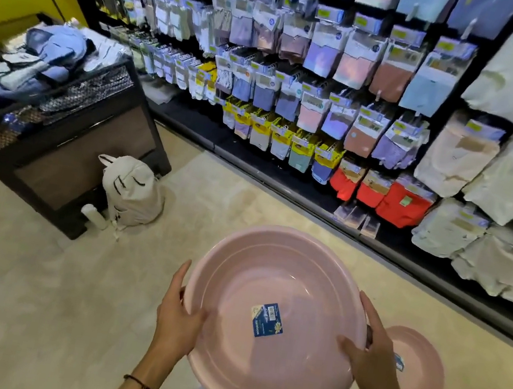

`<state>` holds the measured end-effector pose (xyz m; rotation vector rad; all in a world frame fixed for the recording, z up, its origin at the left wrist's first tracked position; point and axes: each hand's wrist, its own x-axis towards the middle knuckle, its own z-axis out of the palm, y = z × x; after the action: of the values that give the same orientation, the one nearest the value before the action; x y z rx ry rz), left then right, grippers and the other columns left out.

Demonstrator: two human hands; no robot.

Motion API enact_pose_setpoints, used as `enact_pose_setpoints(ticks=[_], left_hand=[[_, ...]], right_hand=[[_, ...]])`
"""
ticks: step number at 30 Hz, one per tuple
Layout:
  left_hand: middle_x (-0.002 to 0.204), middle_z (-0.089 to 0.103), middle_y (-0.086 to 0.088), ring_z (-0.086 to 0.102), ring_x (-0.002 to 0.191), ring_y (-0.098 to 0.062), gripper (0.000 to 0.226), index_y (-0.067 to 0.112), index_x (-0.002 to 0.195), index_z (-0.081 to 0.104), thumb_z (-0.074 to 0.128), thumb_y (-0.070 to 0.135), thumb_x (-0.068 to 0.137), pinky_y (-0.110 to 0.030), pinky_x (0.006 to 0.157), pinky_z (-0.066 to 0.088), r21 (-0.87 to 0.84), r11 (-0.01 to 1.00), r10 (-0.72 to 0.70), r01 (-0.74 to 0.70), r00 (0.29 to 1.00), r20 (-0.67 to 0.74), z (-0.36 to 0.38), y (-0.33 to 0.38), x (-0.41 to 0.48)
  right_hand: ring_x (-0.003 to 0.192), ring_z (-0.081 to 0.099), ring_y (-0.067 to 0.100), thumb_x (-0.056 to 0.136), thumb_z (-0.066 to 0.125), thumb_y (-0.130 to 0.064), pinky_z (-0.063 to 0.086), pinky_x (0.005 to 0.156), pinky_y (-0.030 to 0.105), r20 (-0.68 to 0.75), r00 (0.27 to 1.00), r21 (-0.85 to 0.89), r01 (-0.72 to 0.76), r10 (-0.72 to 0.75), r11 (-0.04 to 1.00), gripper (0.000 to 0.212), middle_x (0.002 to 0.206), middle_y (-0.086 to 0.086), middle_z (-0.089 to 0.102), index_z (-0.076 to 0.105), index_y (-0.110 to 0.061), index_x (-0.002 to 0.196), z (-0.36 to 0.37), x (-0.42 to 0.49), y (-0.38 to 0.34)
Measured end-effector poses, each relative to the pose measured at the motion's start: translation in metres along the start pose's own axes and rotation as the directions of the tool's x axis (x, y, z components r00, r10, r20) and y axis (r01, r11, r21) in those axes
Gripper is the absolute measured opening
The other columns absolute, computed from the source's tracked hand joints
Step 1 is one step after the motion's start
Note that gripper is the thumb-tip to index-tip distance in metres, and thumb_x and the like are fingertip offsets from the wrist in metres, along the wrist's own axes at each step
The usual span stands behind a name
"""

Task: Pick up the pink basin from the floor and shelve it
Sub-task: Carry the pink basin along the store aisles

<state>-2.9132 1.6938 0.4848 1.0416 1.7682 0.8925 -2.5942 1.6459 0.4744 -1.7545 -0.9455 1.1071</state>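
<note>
Now the round pink plastic basin (pixel 284 284) is up off the pale tiled floor (pixel 28 292). The left grip (pixel 178 320) and right grip (pixel 374 356) each curl round its rim, one per side. Picking up looks done; next it needs a shelf with room.

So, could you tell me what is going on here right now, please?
A person grips a large pink basin by its rim, left hand on one side, right hand on the other. It is held off the floor but not yet shelved. A second basin, also pink, lies on the floor to the right, and a white backpack sits beside a display bin.
</note>
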Motion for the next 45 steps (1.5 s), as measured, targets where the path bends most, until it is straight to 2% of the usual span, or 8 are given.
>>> enact_pose_setpoints(ticks=[4,13,19,24,29,33,36,45], left_hand=[[0.095,0.073,0.000,0.072,0.088,-0.020,0.097,0.030,0.158,0.039,0.072,-0.013,0.078,-0.049,0.084,0.060,0.042,0.998,-0.038,0.038,0.999,0.008,0.028,0.020,0.041],[0.094,0.078,0.006,0.075,0.073,-0.004,0.110,0.043,0.155,0.038,0.088,-0.001,0.068,-0.023,0.064,0.059,0.073,0.996,-0.059,0.044,0.975,0.216,0.065,0.028,0.183],[0.121,0.066,0.030,0.070,0.112,-0.016,0.107,0.050,0.152,0.043,0.088,0.011,0.064,-0.046,0.097,0.059,0.125,0.991,-0.007,-0.046,0.921,0.390,0.074,0.051,0.274],[0.110,0.060,0.052,0.066,0.106,0.002,0.104,0.075,0.139,0.038,0.086,0.020,0.065,-0.033,0.088,0.059,0.192,0.968,0.053,-0.161,0.881,0.470,0.085,0.082,0.339],[0.120,0.063,0.031,0.066,0.121,-0.022,0.095,0.042,0.158,0.039,0.086,0.036,0.076,-0.048,0.100,0.057,0.225,0.950,0.072,-0.218,0.850,0.521,0.112,0.101,0.390],[0.100,0.071,0.038,0.069,0.082,0.003,0.086,0.048,0.150,0.047,0.087,0.024,0.077,-0.026,0.072,0.062,0.264,0.935,0.065,-0.236,0.848,0.527,0.145,0.099,0.424],[0.116,0.067,0.035,0.067,0.096,0.003,0.098,0.034,0.154,0.047,0.070,0.010,0.062,-0.010,0.073,0.053,0.298,0.922,0.055,-0.249,0.843,0.534,0.169,0.101,0.441],[0.150,0.047,0.011,0.051,0.137,-0.020,0.100,0.022,0.162,0.037,0.075,-0.019,0.078,-0.041,0.110,0.044,0.440,0.874,-0.045,-0.205,0.868,0.494,0.241,0.042,0.503]], right_hand=[[0.129,0.056,0.024,0.073,0.072,-0.020,0.048,0.108,0.052,-0.048,0.998,0.004,-0.029,0.030,1.000,0.087,0.144,-0.008,0.056,0.041,-0.035,0.154,-0.001,0.032,-0.012],[0.137,0.054,0.036,0.085,0.065,0.019,0.045,0.112,0.061,-0.197,0.956,0.057,-0.212,0.219,0.976,0.091,0.152,0.010,0.056,0.041,-0.033,0.155,0.034,0.111,-0.007],[0.132,0.055,0.034,0.084,0.063,0.017,0.046,0.112,0.058,-0.333,0.895,0.081,-0.287,0.297,0.955,0.089,0.147,0.006,0.057,0.044,-0.033,0.155,0.072,0.167,-0.045],[0.138,0.053,0.030,0.081,0.060,0.024,0.043,0.116,0.057,-0.409,0.860,0.145,-0.269,0.305,0.952,0.088,0.149,0.004,0.057,0.048,-0.023,0.155,0.098,0.207,-0.065],[0.143,0.048,0.021,0.080,0.057,0.026,0.040,0.119,0.054,-0.417,0.830,0.223,-0.302,0.371,0.927,0.091,0.153,-0.006,0.053,0.049,-0.027,0.154,0.108,0.247,-0.059],[0.138,0.049,0.025,0.086,0.056,0.019,0.041,0.118,0.055,-0.419,0.796,0.237,-0.368,0.437,0.899,0.090,0.147,-0.009,0.050,0.042,-0.034,0.157,0.106,0.294,-0.040],[0.138,0.048,0.027,0.089,0.056,0.014,0.039,0.118,0.054,-0.375,0.789,0.229,-0.431,0.487,0.873,0.091,0.145,-0.013,0.045,0.032,-0.035,0.161,0.101,0.327,-0.019],[0.099,0.058,0.002,0.095,0.056,0.008,0.037,0.082,0.001,-0.306,0.774,0.104,-0.552,0.555,0.827,0.082,0.121,-0.011,0.060,0.032,-0.037,0.159,0.112,0.423,0.076]])
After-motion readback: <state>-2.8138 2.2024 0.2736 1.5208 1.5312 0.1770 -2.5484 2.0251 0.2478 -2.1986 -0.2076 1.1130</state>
